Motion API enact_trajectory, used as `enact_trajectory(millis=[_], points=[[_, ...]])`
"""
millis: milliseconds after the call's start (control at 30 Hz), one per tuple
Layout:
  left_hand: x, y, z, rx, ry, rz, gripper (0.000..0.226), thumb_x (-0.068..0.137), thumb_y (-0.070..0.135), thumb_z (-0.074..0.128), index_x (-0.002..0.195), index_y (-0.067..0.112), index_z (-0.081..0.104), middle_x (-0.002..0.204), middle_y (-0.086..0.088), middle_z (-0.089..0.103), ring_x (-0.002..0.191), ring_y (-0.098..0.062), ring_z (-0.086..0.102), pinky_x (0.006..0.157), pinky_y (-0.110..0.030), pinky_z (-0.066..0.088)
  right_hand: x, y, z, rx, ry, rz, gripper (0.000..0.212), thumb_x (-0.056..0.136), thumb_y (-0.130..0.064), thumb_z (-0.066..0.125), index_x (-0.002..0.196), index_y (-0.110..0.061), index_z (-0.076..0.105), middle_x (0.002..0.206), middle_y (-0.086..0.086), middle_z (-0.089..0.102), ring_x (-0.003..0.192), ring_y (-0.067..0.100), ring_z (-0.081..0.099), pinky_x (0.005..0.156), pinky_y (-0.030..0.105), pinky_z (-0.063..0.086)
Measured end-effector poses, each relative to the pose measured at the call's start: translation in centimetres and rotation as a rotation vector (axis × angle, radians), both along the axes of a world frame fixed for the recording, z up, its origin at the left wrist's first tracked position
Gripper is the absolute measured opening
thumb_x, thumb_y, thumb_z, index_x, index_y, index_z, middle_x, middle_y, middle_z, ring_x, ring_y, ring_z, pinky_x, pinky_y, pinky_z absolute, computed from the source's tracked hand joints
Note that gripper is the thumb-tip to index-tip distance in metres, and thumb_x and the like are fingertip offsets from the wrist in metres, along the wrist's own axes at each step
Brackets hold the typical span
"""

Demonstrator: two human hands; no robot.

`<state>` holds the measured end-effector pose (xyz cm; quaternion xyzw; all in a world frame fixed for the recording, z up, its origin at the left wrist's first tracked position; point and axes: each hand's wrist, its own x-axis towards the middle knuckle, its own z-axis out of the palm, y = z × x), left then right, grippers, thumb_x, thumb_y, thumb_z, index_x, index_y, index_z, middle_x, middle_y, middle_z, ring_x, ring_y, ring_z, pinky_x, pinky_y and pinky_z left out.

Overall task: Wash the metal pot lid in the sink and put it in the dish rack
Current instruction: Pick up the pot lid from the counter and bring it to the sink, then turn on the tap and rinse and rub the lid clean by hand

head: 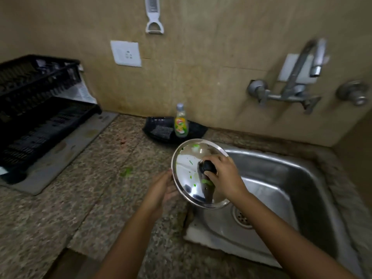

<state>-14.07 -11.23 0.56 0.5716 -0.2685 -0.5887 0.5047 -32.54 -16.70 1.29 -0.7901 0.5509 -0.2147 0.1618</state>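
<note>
A speckled granite counter (96,178) meets a beige tiled wall (201,67); the steel sink (281,188) sits at right, the black dish rack (36,109) far left. The soap bottle (181,122) label is unreadable. The right hand (223,176) grips the metal pot lid (189,168) by its black knob (208,167) over the sink's left rim. The left hand (161,190), open, touches the lid's edge.

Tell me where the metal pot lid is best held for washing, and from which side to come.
Take the metal pot lid by its black knob, coming from above on the sink side, as the right hand does. The knob stands proud of the smooth, green-flecked dome, so it likely gives the surest grip. The left hand, open, can steady the thin rim from the counter side.
</note>
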Motion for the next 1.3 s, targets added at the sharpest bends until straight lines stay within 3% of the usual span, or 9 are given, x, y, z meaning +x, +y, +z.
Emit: enact_trajectory(millis=[233, 433, 600, 700, 800, 967, 1100, 1233, 1300], points=[[-11.4, -4.2, 0.0, 0.067, 0.074, -0.010, 0.020, 0.098, 0.018, 0.045, 0.095, 0.013, 0.064, 0.086, -0.004, 0.069, 0.076, -0.018, 0.065, 0.060, -0.029, 0.052, -10.2, -1.0, -0.2, 0.023, -0.050, -0.185, 0.042, 0.079, -0.017, 0.070, 0.117, -0.030, 0.058, 0.126, 0.003, 0.056, 0.120, 0.026, 0.043, 0.095, 0.028, 0.034], [-17.0, -7.1, 1.5, 0.078, 0.056, 0.025, 0.023, 0.094, 0.007, 0.043, 0.087, 0.004, 0.065, 0.083, -0.017, 0.067, 0.072, -0.027, 0.063, 0.060, -0.030, 0.052, -15.1, -2.4, 0.9, 0.028, -0.070, -0.185, 0.038, 0.082, -0.028, 0.068, 0.119, -0.028, 0.059, 0.125, 0.003, 0.058, 0.119, 0.026, 0.046, 0.097, 0.033, 0.038], [-18.1, -9.4, 2.7, 0.076, 0.067, 0.018, 0.022, 0.094, 0.008, 0.045, 0.099, -0.003, 0.063, 0.086, -0.018, 0.065, 0.069, -0.027, 0.062, 0.043, -0.021, 0.052, -19.3, -6.6, 4.1, -0.037, -0.633, -0.466, 0.030, 0.087, -0.021, 0.064, 0.116, -0.013, 0.061, 0.107, 0.000, 0.063, 0.107, 0.022, 0.061, 0.094, 0.035, 0.048], [-18.4, -10.5, 3.6, 0.047, 0.087, -0.022, 0.023, 0.096, 0.012, 0.045, 0.096, -0.002, 0.064, 0.085, -0.017, 0.065, 0.072, -0.026, 0.062, 0.040, -0.020, 0.052, -21.9, -10.2, 6.0, 0.036, -0.782, -0.679, 0.037, 0.092, -0.027, 0.056, 0.125, -0.011, 0.053, 0.113, 0.003, 0.061, 0.113, 0.026, 0.057, 0.093, 0.036, 0.044], [-18.6, -11.2, 4.2, 0.033, 0.094, -0.064, 0.025, 0.096, 0.014, 0.046, 0.081, 0.002, 0.062, 0.078, -0.013, 0.062, 0.069, -0.024, 0.059, 0.046, -0.023, 0.052, -23.0, -12.7, 7.2, 0.043, -0.704, -0.750, 0.050, 0.092, -0.038, 0.054, 0.133, -0.010, 0.046, 0.131, 0.010, 0.057, 0.119, 0.029, 0.053, 0.095, 0.035, 0.040], [-19.3, -12.0, 5.1, 0.072, 0.108, -0.116, 0.022, 0.095, 0.019, 0.049, 0.084, 0.007, 0.064, 0.082, -0.011, 0.067, 0.071, -0.024, 0.062, 0.053, -0.027, 0.047, -22.2, -15.3, 8.4, -0.097, -0.550, -0.724, 0.044, 0.092, -0.048, 0.048, 0.099, -0.008, 0.065, 0.096, 0.014, 0.071, 0.092, 0.032, 0.064, 0.074, 0.037, 0.046], [-19.7, -12.3, 5.8, 0.084, 0.173, -0.107, 0.021, 0.097, 0.017, 0.046, 0.090, 0.003, 0.061, 0.078, -0.011, 0.064, 0.069, -0.024, 0.060, 0.040, -0.020, 0.049, -22.0, -16.2, 8.8, -0.109, -0.472, -0.766, 0.051, 0.094, -0.049, 0.043, 0.097, -0.005, 0.067, 0.094, 0.018, 0.071, 0.089, 0.035, 0.064, 0.071, 0.036, 0.044], [-19.9, -12.1, 6.2, 0.088, 0.202, -0.095, 0.029, 0.099, 0.019, 0.041, 0.112, -0.001, 0.058, 0.084, -0.013, 0.064, 0.073, -0.025, 0.060, 0.056, -0.029, 0.045, -22.0, -16.7, 9.1, -0.103, -0.431, -0.776, 0.052, 0.096, -0.047, 0.040, 0.095, -0.004, 0.068, 0.094, 0.018, 0.071, 0.090, 0.035, 0.063, 0.070, 0.033, 0.041], [-19.8, -12.1, 6.3, 0.075, 0.179, -0.113, 0.028, 0.100, 0.018, 0.037, 0.098, 0.001, 0.059, 0.077, -0.011, 0.061, 0.068, -0.022, 0.058, 0.052, -0.026, 0.045, -22.0, -16.7, 9.0, -0.103, -0.433, -0.788, 0.051, 0.098, -0.044, 0.037, 0.095, -0.004, 0.068, 0.094, 0.019, 0.071, 0.091, 0.036, 0.063, 0.071, 0.033, 0.040]])
